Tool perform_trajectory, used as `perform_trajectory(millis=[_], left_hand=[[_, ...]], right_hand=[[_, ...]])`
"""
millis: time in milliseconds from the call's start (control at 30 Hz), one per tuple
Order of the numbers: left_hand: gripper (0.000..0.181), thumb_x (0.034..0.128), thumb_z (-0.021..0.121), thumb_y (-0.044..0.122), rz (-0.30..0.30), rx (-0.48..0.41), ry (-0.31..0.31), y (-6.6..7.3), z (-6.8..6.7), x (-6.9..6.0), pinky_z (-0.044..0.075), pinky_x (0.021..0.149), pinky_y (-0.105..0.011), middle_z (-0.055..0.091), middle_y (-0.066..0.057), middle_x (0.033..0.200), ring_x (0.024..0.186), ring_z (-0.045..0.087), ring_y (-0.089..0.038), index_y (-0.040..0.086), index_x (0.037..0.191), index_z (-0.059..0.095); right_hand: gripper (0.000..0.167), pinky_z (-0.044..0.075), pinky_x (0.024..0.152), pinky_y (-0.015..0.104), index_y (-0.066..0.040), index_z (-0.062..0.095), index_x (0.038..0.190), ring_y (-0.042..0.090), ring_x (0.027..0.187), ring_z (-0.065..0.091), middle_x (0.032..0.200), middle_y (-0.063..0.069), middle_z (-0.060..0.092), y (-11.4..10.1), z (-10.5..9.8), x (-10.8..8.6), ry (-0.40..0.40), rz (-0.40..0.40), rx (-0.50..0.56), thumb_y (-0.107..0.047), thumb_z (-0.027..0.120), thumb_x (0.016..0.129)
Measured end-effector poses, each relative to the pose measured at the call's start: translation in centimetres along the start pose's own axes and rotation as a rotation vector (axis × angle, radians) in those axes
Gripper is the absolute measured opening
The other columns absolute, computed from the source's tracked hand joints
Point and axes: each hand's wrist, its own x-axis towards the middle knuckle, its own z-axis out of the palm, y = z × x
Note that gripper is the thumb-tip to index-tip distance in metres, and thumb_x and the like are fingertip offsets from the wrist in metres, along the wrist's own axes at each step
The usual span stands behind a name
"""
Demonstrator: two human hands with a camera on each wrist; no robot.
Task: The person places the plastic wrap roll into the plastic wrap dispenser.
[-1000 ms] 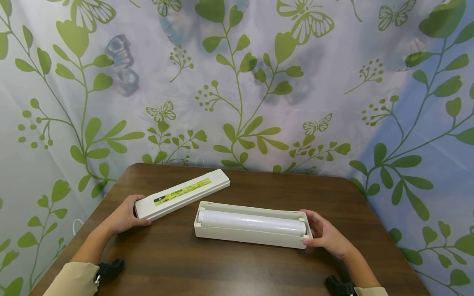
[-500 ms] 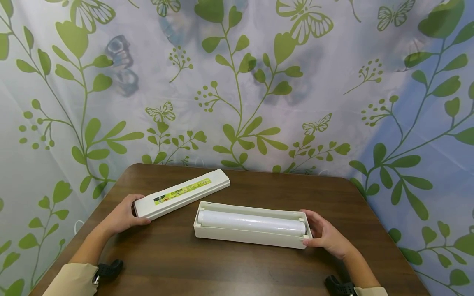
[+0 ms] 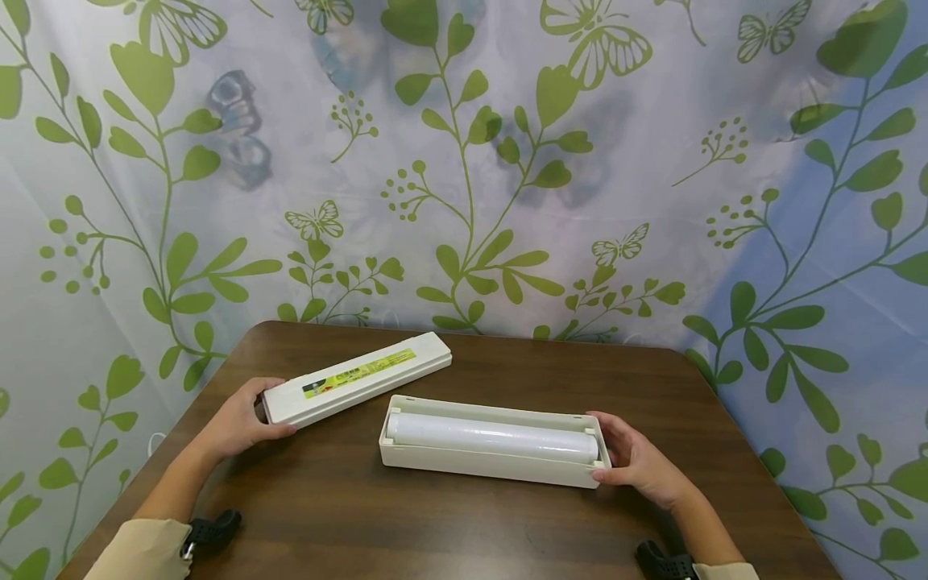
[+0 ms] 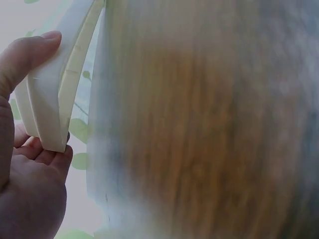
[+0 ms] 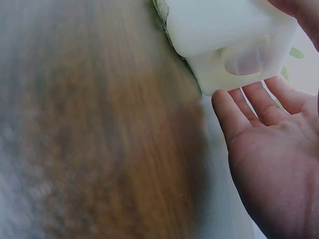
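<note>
A long white lid [image 3: 362, 379] with a yellow-green label slants across the left of the table. My left hand [image 3: 239, 423] grips its near left end, thumb on the front side and fingers behind. In the left wrist view the thumb lies against the lid [image 4: 45, 94] and fingertips show at its far edge. To the right stands a white cling film box [image 3: 478, 467], uncovered, with a white roll of cling film [image 3: 493, 437] lying lengthwise inside. My right hand [image 3: 641, 463] holds the box's right end between thumb and fingers. The right wrist view shows fingertips touching the box end [image 5: 214, 25].
Both things are over a brown wood-grain table [image 3: 471, 532] with rounded far corners. Behind it hangs a pale curtain [image 3: 500, 209] printed with green leaves and butterflies. Black straps [image 3: 210, 532] sit on both wrists.
The left hand and lid have shifted very slightly, the lid's held end a touch up and to the right in the head view. The right hand and box stay still.
</note>
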Motion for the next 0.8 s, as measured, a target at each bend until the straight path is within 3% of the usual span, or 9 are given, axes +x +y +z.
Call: perform_trajectory(millis=[233,533,800], left_hand=[[0.085,0.0709,0.095,0.037,0.03,0.023,0.041,0.11,-0.06,0.01,0.04,0.087,-0.023,0.058,-0.021,0.135,0.114,0.054,-0.031,-0.002,0.135,0.054],[0.086,0.0701,0.095,0.041,0.022,0.069,0.059,0.48,-0.09,0.21,0.044,0.087,-0.034,0.063,-0.021,0.132,0.11,0.056,-0.03,0.001,0.136,0.057],[0.081,0.0686,0.095,0.041,0.05,0.092,0.105,0.81,-0.2,0.19,0.045,0.079,-0.029,0.068,-0.019,0.125,0.099,0.057,-0.023,0.004,0.133,0.063]], right_hand=[[0.087,0.055,0.096,0.027,0.002,0.027,0.154,0.005,0.121,0.057,0.149,0.016,0.045,-0.07,0.07,-0.04,0.013,0.008,-0.02,0.004,0.077,0.083],[0.088,0.055,0.096,0.027,0.003,0.026,0.155,0.005,0.122,0.057,0.149,0.016,0.044,-0.31,0.19,-0.09,0.012,0.008,-0.016,0.003,0.077,0.083],[0.089,0.055,0.096,0.026,0.003,0.026,0.155,0.004,0.122,0.057,0.15,0.018,0.043,-0.26,0.22,-0.08,0.02,0.012,-0.025,0.003,0.078,0.083]])
